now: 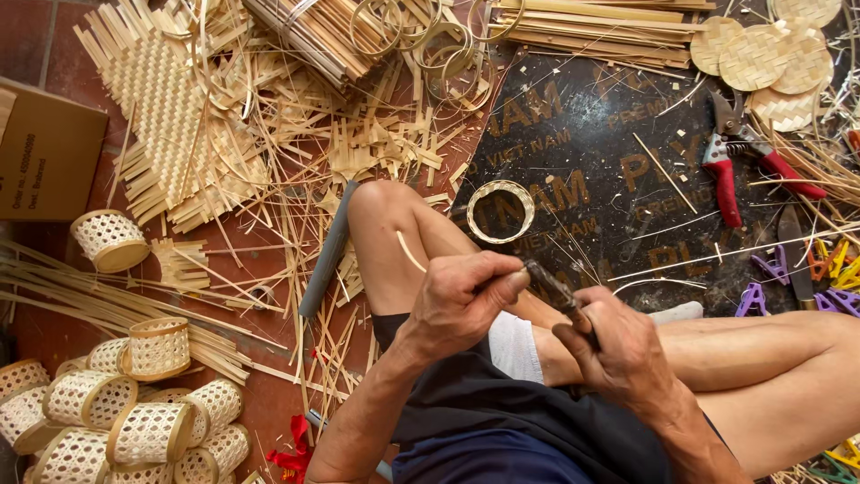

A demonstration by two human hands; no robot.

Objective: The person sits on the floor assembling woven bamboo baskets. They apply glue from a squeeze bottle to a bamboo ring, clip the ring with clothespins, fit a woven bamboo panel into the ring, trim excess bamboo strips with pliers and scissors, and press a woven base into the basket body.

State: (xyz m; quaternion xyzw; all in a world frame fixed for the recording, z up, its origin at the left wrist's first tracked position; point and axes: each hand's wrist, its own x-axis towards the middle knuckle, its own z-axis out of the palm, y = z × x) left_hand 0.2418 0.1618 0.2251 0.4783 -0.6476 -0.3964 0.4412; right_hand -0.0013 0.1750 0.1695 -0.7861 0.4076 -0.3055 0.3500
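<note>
Two hands above knee: left hand [461,300] pinches thin bamboo strip [410,252]; right hand [618,350] grips knife [554,289]. Risk, judged: blade slips toward left thumb; strip snaps.

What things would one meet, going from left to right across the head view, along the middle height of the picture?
Brown cardboard box → small round woven bamboo basket → grey flat bar → pale bamboo ring on the dark board → red-handled pruning shears → purple plastic clips.

red tile floor [36,45] – bamboo strips [269,116] | woven baskets [152,430] – dark sheet [591,161]
</note>
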